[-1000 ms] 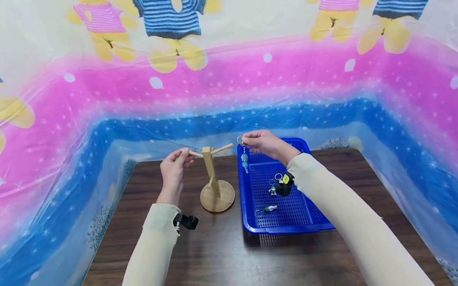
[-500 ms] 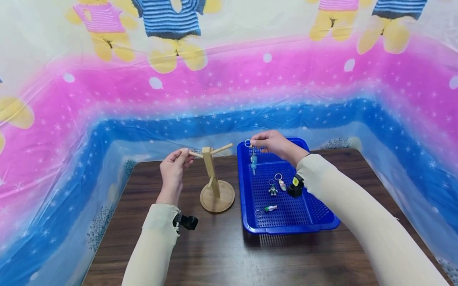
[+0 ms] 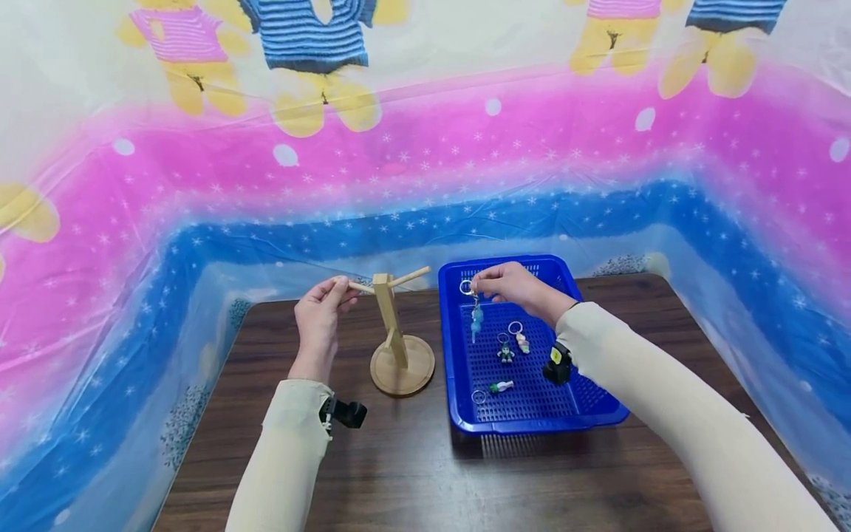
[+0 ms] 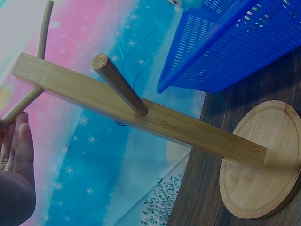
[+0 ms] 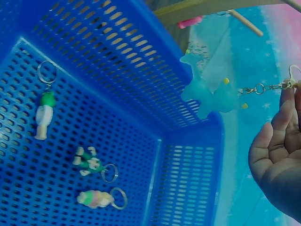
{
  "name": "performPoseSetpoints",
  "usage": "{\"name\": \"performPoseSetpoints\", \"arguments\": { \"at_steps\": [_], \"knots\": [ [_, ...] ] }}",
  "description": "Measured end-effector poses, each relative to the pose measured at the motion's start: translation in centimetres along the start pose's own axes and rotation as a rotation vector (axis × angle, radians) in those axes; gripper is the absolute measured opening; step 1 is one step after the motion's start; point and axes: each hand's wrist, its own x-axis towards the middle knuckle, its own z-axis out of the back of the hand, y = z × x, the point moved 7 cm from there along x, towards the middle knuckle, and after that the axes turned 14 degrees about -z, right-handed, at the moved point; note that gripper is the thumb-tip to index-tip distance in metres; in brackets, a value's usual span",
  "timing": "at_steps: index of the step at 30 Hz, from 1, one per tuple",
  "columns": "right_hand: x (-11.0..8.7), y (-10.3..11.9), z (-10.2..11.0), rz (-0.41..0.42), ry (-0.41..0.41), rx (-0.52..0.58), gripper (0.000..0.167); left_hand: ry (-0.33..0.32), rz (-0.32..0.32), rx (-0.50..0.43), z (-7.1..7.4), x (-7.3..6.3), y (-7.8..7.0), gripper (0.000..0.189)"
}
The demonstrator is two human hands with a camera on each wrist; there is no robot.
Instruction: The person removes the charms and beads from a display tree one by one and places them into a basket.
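Note:
My right hand [image 3: 517,288] pinches the ring end of a translucent blue animal-shaped keychain [image 3: 476,318]. The figure dangles on its short chain over the back left part of a blue basket [image 3: 452,369]. My left hand [image 3: 318,314] holds the tip of the left peg on a wooden peg stand [image 3: 391,318]. In the left wrist view another peg [image 4: 120,84] juts from the post toward the camera. Lying in the basket are a green-and-white keychain [image 5: 44,110], a dark green figure keychain [image 5: 89,162] and a pastel-striped one [image 5: 96,198].
The stand's round base [image 3: 415,380] rests on a dark wooden table [image 3: 399,465], left of the basket. Something pink [image 5: 190,22] shows near the stand in the right wrist view. A printed cloth [image 3: 372,229] hangs behind the table.
My right hand first moved right, away from the stand's right peg, then down over the basket with the blue keychain. My left hand stays on its peg.

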Motion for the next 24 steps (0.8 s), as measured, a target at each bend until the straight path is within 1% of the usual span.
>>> {"name": "performPoseSetpoints", "arguments": {
  "at_steps": [6,13,16,20,21,24],
  "knots": [
    [0.6,-1.8,-1.3,-0.014,-0.004,-0.026,0.027,0.002,0.000,-0.007,0.1,0.0,0.0,0.022],
    [1.5,-3.6,-2.8,0.000,-0.009,-0.081,0.027,-0.004,0.004,0.011,0.2,0.0,0.1,0.028],
    [1.7,-4.2,-3.3,0.003,0.000,-0.086,0.025,-0.001,0.009,0.007,0.2,0.0,0.2,0.028],
    [1.8,-4.9,-3.7,-0.005,0.011,-0.110,0.026,0.000,0.013,0.018,0.2,0.0,0.1,0.023],
    [1.8,-5.1,-3.8,-0.011,0.012,-0.112,0.026,-0.001,0.014,0.022,0.2,0.0,0.1,0.017],
    [2.1,-5.6,-3.9,-0.011,0.015,-0.123,0.028,0.004,0.017,0.027,0.2,0.1,0.2,0.017]
  ]
}}
